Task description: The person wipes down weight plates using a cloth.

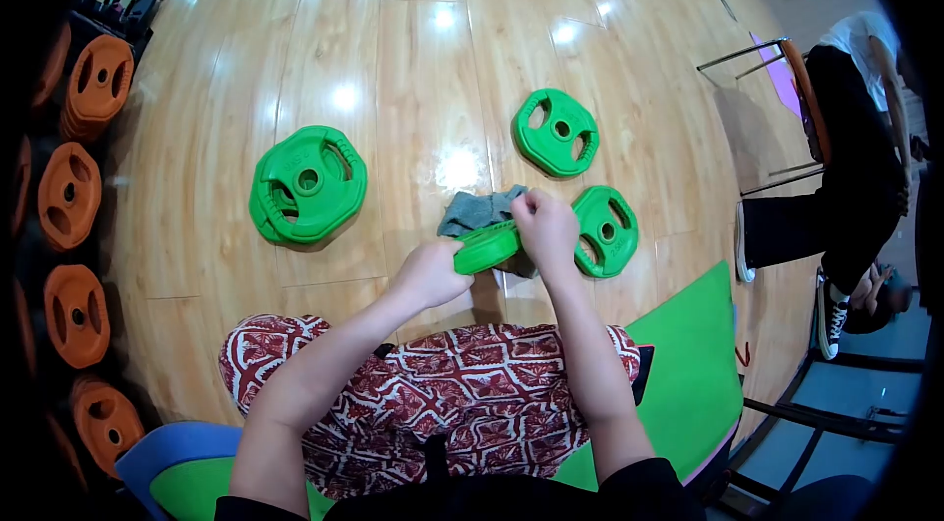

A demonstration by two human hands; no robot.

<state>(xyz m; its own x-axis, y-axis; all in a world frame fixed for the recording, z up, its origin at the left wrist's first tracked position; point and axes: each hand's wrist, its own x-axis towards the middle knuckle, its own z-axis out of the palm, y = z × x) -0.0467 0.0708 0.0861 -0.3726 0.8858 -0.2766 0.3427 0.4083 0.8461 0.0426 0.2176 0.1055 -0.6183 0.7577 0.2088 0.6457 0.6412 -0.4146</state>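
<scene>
A green weight plate (489,248) is tilted nearly edge-on in front of my knees. My left hand (431,273) is closed around its left end. My right hand (549,229) is curled into a fist over the plate's right part, with a grey cloth (479,212) bunched at its fingers and behind the plate. The fist hides the plate's right end and part of the cloth. Just right of this hand, a second green plate (621,244) lies on the floor, and another green plate (557,172) lies farther ahead.
To the left, stacked green plates (344,197) rest on the wood floor (418,88). Orange plates (71,195) line a rack along the left edge. A green mat (688,364) spreads at my right. Beyond it, a person (851,147) sits by a chair (801,93).
</scene>
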